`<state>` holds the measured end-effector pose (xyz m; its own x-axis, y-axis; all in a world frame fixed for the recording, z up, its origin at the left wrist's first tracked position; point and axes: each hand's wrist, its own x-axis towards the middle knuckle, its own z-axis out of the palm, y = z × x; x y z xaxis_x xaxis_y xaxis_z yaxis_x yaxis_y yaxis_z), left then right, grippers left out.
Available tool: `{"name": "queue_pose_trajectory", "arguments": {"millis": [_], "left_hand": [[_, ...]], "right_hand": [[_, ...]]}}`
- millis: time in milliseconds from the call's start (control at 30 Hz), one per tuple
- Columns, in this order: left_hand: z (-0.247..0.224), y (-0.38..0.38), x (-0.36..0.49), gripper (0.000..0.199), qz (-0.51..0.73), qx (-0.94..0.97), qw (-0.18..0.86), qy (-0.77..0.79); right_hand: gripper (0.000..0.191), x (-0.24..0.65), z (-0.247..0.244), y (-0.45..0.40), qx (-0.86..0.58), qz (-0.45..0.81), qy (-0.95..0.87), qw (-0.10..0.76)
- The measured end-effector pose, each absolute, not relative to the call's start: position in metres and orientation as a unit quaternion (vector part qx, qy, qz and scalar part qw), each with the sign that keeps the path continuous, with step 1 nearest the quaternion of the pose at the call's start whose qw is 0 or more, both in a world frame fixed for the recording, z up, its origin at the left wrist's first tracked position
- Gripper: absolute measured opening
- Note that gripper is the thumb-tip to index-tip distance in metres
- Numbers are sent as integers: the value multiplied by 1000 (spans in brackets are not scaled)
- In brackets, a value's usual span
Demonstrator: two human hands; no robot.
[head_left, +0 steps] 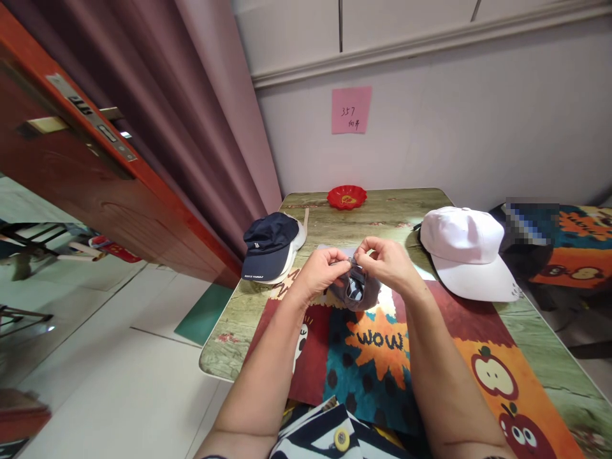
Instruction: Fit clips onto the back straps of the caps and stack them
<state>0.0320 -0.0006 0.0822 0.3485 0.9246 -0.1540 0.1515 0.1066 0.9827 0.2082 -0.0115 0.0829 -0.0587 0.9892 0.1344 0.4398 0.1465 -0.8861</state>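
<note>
Head view: left hand [321,273] & right hand [388,261] both pinch the back strap of a grey cap [354,290], held just above the patterned mat [382,344] at mid desk [335,223], between a navy cap [269,245] & a white cap [466,252]. Risk, imo: strap could slip from the fingertip pinch, as each grip is small. The buckle is hidden behind fingers; most of the cap is covered too.

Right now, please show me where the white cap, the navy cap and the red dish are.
white cap [459,237], head view, on its crown.
navy cap [268,237], head view, on its crown.
red dish [347,197], head view, on its centre.
</note>
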Motion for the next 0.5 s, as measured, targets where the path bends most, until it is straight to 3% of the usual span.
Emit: {"name": "queue_pose_trajectory", "arguments": {"millis": [233,500], "left_hand": [[79,-5,39,16,370,585,548,469],[73,-3,39,18,425,602,531,419]], "right_hand": [[12,207,88,-14,-570,318,-657,377],[10,212,77,-9,-526,396,-633,408]]}}
